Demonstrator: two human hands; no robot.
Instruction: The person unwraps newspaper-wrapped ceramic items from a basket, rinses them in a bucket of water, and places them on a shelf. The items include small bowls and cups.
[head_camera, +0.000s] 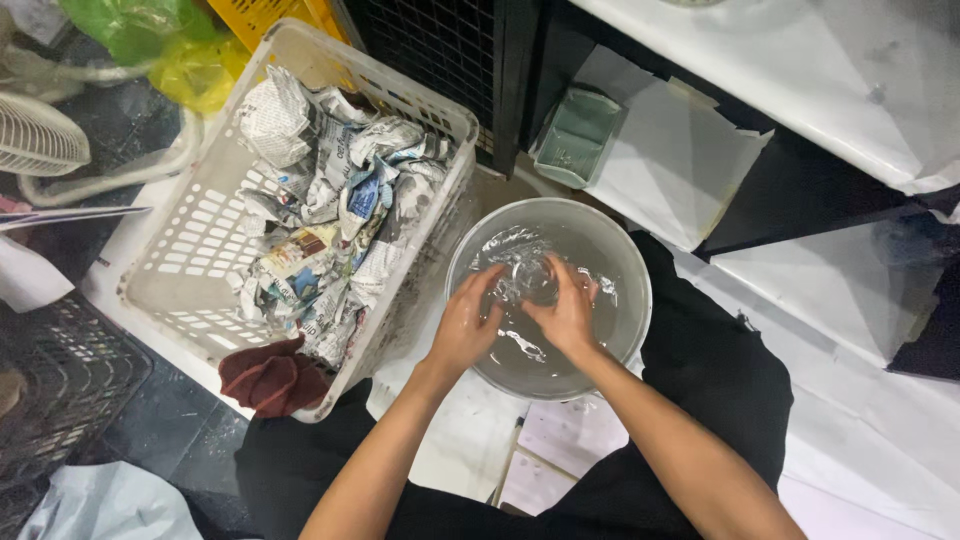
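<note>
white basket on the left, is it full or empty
Partly full. The white basket holds crumpled newspaper bundles heaped toward its right side, while its left part shows bare slotted floor. A dark red cloth hangs over its near rim.

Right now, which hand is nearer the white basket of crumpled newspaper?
Left. The left hand is in the water bowl beside the white basket; the right hand lies farther away.

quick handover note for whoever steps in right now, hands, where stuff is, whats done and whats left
Left hand and right hand: both in the water of the grey basin, wrapped around a small clear glass item; its exact kind is hard to tell.
White basket to the left holds many newspaper-wrapped bundles; a dark red cloth hangs over its near rim.
Done: one item is unwrapped and in the water.
Left: the basket bundles remain wrapped.
</note>
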